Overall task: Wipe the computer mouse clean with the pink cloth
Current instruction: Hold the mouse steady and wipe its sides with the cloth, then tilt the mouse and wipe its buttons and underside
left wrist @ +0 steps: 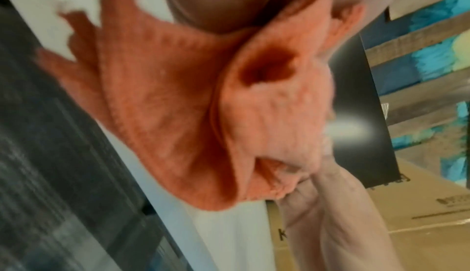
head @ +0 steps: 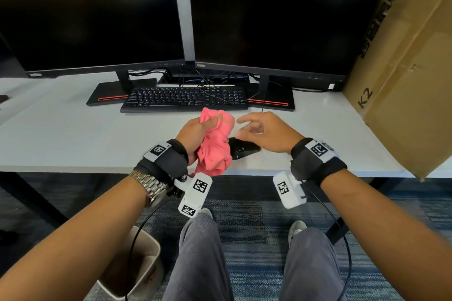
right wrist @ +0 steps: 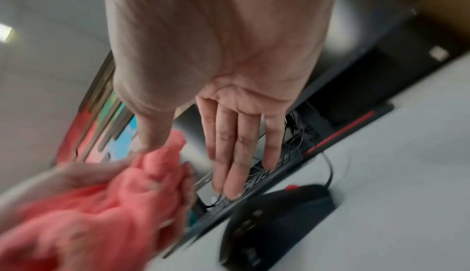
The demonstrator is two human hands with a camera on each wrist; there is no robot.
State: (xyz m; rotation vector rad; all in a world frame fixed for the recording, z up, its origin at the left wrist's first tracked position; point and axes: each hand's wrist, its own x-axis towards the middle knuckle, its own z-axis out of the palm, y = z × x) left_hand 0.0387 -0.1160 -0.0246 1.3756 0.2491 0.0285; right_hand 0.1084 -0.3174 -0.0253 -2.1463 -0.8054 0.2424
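My left hand [head: 199, 131] grips a bunched pink cloth [head: 215, 144] above the white desk [head: 73, 134]; the cloth [left wrist: 203, 104] fills the left wrist view. A black computer mouse [head: 243, 149] with a red scroll wheel lies on the desk just right of the cloth, partly hidden behind it. The mouse [right wrist: 277, 225] shows whole in the right wrist view, its cable running toward the keyboard. My right hand [head: 256, 129] hovers over the mouse with fingers [right wrist: 239, 150] straight and spread, holding nothing, close to the cloth [right wrist: 96, 215].
A black keyboard [head: 183, 99] sits behind the hands, before two dark monitors [head: 269, 12] on stands. A large cardboard box [head: 403, 68] leans over the desk's right end. A waste bin [head: 139, 264] stands on the carpet below the desk edge.
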